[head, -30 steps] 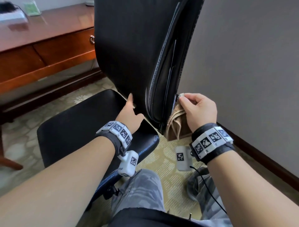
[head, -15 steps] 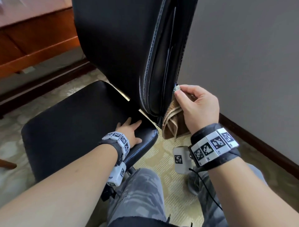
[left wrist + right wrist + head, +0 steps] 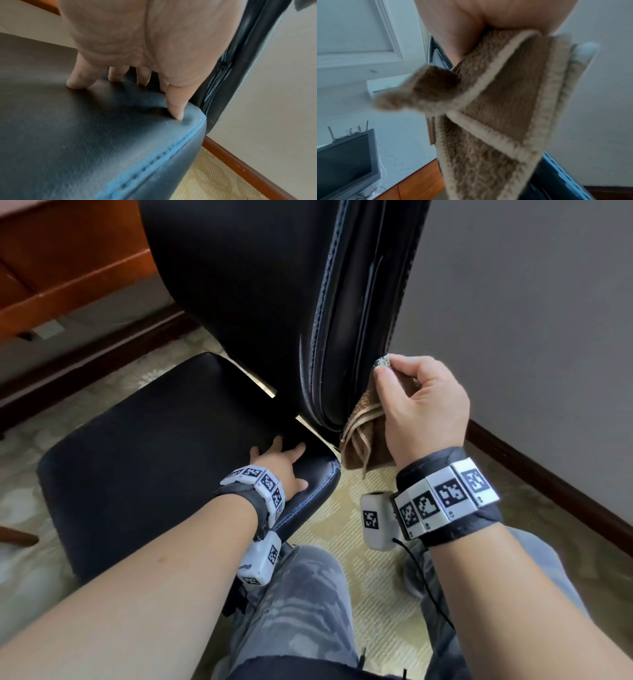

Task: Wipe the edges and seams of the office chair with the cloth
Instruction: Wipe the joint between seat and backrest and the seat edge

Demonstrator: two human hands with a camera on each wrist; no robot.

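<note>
The black leather office chair has a tall backrest [image 3: 260, 285] and a flat seat [image 3: 154, 446] with blue stitching along its edge [image 3: 154, 159]. My right hand [image 3: 421, 402] grips a folded brown cloth [image 3: 363, 436] with a cream border [image 3: 496, 105] and holds it against the lower right side edge of the backrest. My left hand [image 3: 284, 463] rests on the seat's rear right corner, its fingers [image 3: 77, 78] spread and pressing into the leather beside the backrest's base.
A grey wall [image 3: 531, 320] with a dark wooden skirting board [image 3: 548, 487] stands close on the right. A wooden desk [image 3: 61, 258] is at the back left. The floor is patterned carpet [image 3: 376, 587]. My knees in camouflage trousers [image 3: 291, 604] are below the chair.
My left hand dropped from the backrest's front face onto the seat's rear corner and stays there. My right hand with the cloth stays at the backrest's lower side edge.
</note>
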